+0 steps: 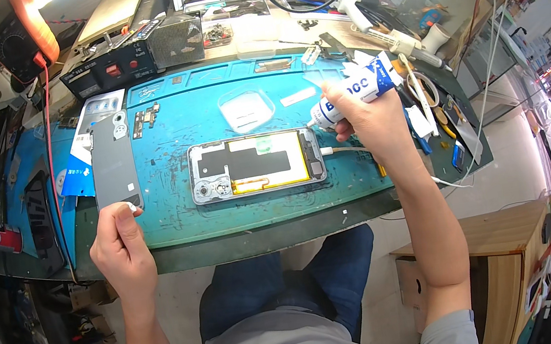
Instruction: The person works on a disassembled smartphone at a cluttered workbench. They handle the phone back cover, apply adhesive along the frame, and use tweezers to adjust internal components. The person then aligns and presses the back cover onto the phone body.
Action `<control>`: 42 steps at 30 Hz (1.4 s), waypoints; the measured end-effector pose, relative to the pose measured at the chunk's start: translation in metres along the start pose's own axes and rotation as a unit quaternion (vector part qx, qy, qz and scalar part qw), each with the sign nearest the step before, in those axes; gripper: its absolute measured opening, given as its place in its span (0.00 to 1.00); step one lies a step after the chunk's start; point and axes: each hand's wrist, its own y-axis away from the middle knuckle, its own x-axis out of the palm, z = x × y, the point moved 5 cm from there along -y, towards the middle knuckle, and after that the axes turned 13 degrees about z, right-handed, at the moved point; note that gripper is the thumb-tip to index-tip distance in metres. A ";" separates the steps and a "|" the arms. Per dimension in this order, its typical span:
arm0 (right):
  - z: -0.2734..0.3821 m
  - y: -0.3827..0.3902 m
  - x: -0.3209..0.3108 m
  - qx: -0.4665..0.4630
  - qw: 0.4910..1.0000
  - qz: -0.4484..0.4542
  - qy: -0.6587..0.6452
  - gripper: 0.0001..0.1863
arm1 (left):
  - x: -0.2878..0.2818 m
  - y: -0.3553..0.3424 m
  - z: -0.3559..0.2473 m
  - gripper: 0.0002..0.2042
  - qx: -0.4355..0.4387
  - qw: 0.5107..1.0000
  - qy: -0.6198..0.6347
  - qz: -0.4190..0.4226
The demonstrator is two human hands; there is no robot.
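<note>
My right hand [371,117] is closed around a white and blue glue tube [376,80], its nozzle pointing down and left. Below and left of the nozzle, a smartphone [257,168] lies with its back off, baring the battery and inner parts. A white cable [340,149] is plugged into its right end. My left hand [120,240] is closed by the mat's front edge, pinching a small white piece [133,207] between thumb and finger; its exact kind is unclear. Just beyond that hand lies a grey phone back cover [113,161] with a camera cutout.
A clear plastic box [246,109] sits on the blue mat [168,131] beyond the phone. Small circuit parts [145,120] lie beside the back cover. Tools and cables crowd the right side. A dark phone [42,216] lies far left; a black power unit [108,69] stands behind.
</note>
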 end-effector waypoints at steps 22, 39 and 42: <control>-0.002 0.015 -0.008 0.011 1.000 -0.012 0.002 0.14 | 0.000 -0.001 -0.001 0.13 0.009 1.000 -0.010 0.001; -0.003 0.031 -0.006 -0.006 0.999 -0.018 -0.030 0.13 | 0.000 0.000 0.002 0.12 0.006 1.000 -0.008 0.000; -0.005 0.033 -0.006 -0.001 0.999 -0.015 -0.030 0.12 | 0.000 -0.001 0.001 0.12 0.009 1.000 -0.010 -0.002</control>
